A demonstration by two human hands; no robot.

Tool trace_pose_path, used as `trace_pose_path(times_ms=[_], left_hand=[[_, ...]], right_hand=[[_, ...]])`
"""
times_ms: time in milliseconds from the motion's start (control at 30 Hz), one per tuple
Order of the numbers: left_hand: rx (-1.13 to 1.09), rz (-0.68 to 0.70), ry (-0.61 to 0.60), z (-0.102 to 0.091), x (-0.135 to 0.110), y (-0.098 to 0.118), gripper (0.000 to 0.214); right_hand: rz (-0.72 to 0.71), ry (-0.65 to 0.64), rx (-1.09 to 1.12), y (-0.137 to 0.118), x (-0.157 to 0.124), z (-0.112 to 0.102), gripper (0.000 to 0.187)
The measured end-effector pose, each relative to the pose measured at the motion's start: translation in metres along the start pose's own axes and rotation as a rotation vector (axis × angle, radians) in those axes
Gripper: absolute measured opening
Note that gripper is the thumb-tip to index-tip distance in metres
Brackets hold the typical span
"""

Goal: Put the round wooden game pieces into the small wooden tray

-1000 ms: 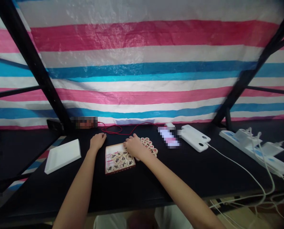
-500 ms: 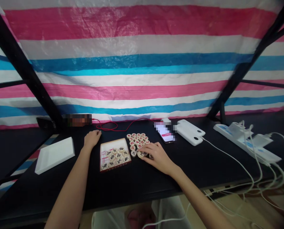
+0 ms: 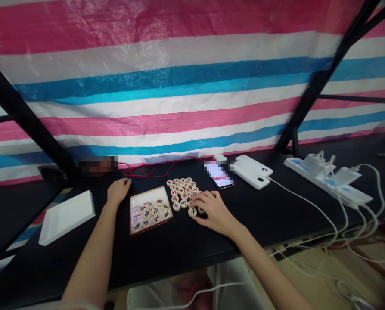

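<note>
Round wooden Chinese chess pieces with red characters (image 3: 181, 191) lie in close rows on the black table. Nearer me, black-marked pieces (image 3: 176, 206) continue the rows. At their near right edge, my right hand (image 3: 213, 212) curves palm down, thumb and fingertips closed around a black-marked Chinese chess piece (image 3: 192, 212); the fingers partly cover neighbouring pieces. Left of the rows sits a shallow open box (image 3: 135, 202) with several black-marked pieces (image 3: 156, 211) inside. Beyond its left side, my left hand (image 3: 118, 192) rests on the table, fingers curled in with nothing visible in them.
A white box lid (image 3: 68, 217) lies at the left. Behind the pieces are a phone (image 3: 223, 180) and a red cable (image 3: 153, 174). White power banks (image 3: 252, 171) and a power strip (image 3: 328, 181) with trailing cords are at the right. A striped sheet (image 3: 179, 103) hangs behind.
The view has shifted slightly. My right hand has drawn back a little from the rows, uncovering a black-marked piece beside the row's end. My left hand stays resting.
</note>
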State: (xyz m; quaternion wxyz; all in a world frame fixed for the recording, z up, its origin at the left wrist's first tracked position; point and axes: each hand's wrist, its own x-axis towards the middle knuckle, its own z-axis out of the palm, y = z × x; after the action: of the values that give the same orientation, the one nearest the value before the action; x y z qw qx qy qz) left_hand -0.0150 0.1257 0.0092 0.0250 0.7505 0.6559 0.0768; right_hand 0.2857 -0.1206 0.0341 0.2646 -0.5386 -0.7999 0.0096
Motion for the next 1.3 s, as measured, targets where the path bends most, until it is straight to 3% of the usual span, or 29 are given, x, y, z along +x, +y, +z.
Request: trace_pose_path(times_ms=[467, 600, 767, 933, 1067, 1300], left_hand=[[-0.019, -0.002, 0.027, 0.004, 0.0, -0.002, 0.049], [-0.013, 0.007, 0.033, 0.004, 0.0, -0.002, 0.049], [0.012, 0.012, 0.031, 0.003, 0.0, -0.001, 0.049], [0.018, 0.004, 0.026, 0.002, 0.0, 0.0, 0.049], [0.019, -0.005, 0.015, 0.001, 0.001, 0.0, 0.049], [0.016, -0.011, 0.01, 0.002, 0.002, 0.0, 0.049]], right_hand=[[0.016, -0.026, -0.06, 0.0, 0.0, -0.004, 0.022], [-0.013, -0.022, 0.01, -0.015, 0.005, -0.004, 0.021], [-0.163, -0.061, 0.0, -0.046, 0.036, 0.017, 0.025], [-0.147, -0.107, -0.092, -0.04, 0.071, 0.043, 0.024], [-0.1, -0.13, -0.166, -0.029, 0.077, 0.049, 0.021], [-0.106, -0.092, -0.24, -0.037, 0.075, 0.05, 0.018]])
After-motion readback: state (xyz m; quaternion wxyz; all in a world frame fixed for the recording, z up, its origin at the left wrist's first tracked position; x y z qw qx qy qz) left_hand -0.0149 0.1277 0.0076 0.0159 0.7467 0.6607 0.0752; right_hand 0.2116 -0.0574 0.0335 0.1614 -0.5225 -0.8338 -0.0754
